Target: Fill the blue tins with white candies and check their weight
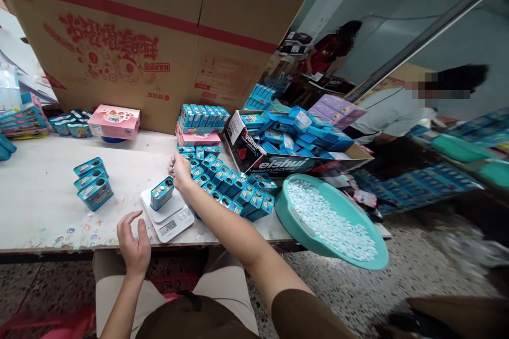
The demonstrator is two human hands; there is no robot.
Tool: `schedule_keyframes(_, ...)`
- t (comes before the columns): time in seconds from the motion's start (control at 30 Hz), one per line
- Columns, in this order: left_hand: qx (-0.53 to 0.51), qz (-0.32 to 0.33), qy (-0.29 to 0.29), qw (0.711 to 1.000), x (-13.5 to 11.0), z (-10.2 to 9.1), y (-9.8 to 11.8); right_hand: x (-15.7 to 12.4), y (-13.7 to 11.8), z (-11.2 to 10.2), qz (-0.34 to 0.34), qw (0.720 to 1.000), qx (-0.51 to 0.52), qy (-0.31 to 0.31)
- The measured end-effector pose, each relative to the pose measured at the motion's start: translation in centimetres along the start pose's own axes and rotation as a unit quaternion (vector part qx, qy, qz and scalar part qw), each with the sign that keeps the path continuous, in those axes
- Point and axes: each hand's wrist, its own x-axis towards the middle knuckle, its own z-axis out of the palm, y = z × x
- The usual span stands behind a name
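Observation:
My right hand is bunched at the near end of the rows of blue tins, and its fingers hide whatever they may hold. Just below it, a blue tin stands tilted on a white digital scale without touching my hand. My left hand hangs open and empty over the front edge of the white table. To its left lie several blue tins in a loose stack. A teal basin of white mints sits tilted at the table's right end.
A tall cardboard carton stands behind the table, with a pink box before it. An open printed box holds blue packs. Two people work at the right. A speckled floor lies below.

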Motion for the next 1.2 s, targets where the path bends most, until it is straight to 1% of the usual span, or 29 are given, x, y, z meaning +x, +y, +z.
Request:
schedule_keyframes(0.13,-0.010,-0.011,0.008,1.000,-0.1,0.1,0.1,-0.1,0.7,0.2,-0.023,0.999,-0.032,-0.011)
schedule_keyframes(0.37,-0.019,-0.026,0.025,0.999,-0.6,-0.4,-0.4,-0.2,1.1,0.1,-0.024,0.998,-0.061,-0.010)
schedule_keyframes(0.57,-0.014,-0.040,0.031,0.999,-0.5,-0.6,-0.5,-0.5,1.0,0.1,-0.032,0.995,-0.088,-0.024)
schedule_keyframes(0.67,-0.010,-0.041,0.033,0.999,-0.5,-0.7,-0.6,-0.5,0.8,0.1,-0.021,0.996,-0.081,-0.025)
schedule_keyframes(0.83,-0.003,-0.048,0.026,0.998,-0.7,-0.8,-0.5,-0.4,0.2,0.0,0.003,0.998,-0.067,-0.009)
schedule_keyframes(0.97,0.002,-0.052,0.025,0.998,-0.8,-0.8,-0.4,-0.5,-0.5,-0.3,0.012,0.998,-0.063,-0.014)
schedule_keyframes(1.2,0.008,-0.052,0.018,0.998,-0.7,-0.7,-0.2,-0.4,-1.7,-0.8,0.011,0.999,-0.047,-0.013)
